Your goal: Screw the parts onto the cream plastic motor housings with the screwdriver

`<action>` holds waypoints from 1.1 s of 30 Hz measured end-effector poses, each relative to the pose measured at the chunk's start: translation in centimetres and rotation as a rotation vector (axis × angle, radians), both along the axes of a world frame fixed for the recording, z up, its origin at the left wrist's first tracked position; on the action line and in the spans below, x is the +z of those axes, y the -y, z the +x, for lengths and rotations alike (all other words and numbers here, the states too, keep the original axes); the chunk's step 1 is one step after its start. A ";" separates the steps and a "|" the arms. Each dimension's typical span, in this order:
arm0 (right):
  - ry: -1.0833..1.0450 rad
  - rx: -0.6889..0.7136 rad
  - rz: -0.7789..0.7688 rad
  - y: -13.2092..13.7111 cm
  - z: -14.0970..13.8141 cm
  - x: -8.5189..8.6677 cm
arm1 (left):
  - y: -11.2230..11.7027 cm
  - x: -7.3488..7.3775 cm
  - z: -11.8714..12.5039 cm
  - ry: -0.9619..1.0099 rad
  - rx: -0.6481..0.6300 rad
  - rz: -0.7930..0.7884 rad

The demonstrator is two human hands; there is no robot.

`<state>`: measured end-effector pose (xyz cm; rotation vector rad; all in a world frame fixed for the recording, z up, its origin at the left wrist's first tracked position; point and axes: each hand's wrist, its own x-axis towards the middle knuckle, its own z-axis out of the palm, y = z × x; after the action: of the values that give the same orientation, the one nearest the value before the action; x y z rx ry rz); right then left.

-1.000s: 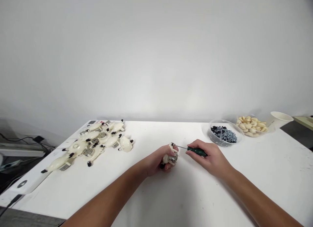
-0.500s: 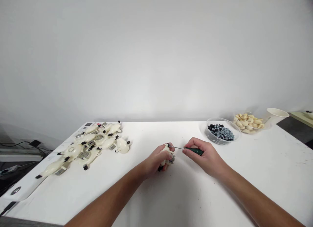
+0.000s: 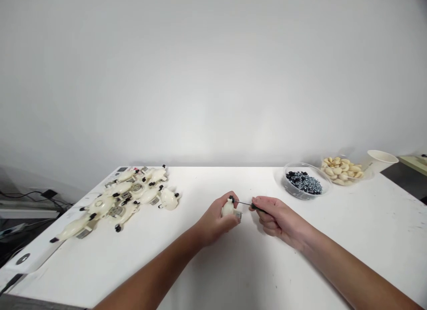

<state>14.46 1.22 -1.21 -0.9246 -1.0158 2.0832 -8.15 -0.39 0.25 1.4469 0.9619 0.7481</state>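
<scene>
In my left hand (image 3: 216, 221) is a cream plastic toy body (image 3: 228, 208) with black end pieces and a grey part at its side. The fingers wrap round it, hiding much of its underside. My right hand (image 3: 275, 219) closes on a screwdriver (image 3: 255, 207), whose dark green handle lies mostly inside the fist. Its thin metal shaft points left, with the tip at the black piece on the toy's upper end. Both hands are just above the white table (image 3: 233, 274).
Several similar cream toy bodies (image 3: 100, 206) with black ends lie at the left. To the right stand a clear tub of screws and black pieces (image 3: 305, 183), a clear container of cream oval pieces (image 3: 343, 170) and a pale cup (image 3: 380, 161). Cables (image 3: 50, 194) hang beyond the left edge.
My right hand has turned about the screwdriver, its fingers now curled under and covering more of the handle. My left thumb sits lower on the toy body, which has rolled slightly.
</scene>
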 end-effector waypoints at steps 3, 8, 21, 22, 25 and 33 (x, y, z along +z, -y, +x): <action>0.147 -0.023 0.195 0.1 0.3 0.7 | 0.0 -0.3 0.3 0.060 0.018 -0.041; 0.465 -0.071 0.513 0.6 0.4 2.3 | -0.4 -1.4 0.6 0.268 0.026 -0.233; 0.613 -0.242 0.999 0.8 1.1 2.3 | -0.7 -0.9 0.2 0.570 -0.024 -0.584; 0.622 -0.232 1.016 0.8 1.1 2.2 | -0.8 -0.9 0.2 0.582 -0.037 -0.601; 0.644 -0.199 1.042 0.6 1.1 2.0 | -0.8 -0.8 0.2 0.608 -0.092 -0.659; 0.706 -0.183 1.083 0.5 1.1 2.0 | -0.9 -0.5 0.1 0.632 -0.117 -0.713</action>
<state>15.53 0.71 0.75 -1.0571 -2.0007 0.7490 -8.09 0.48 -0.22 0.5747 0.5489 0.6239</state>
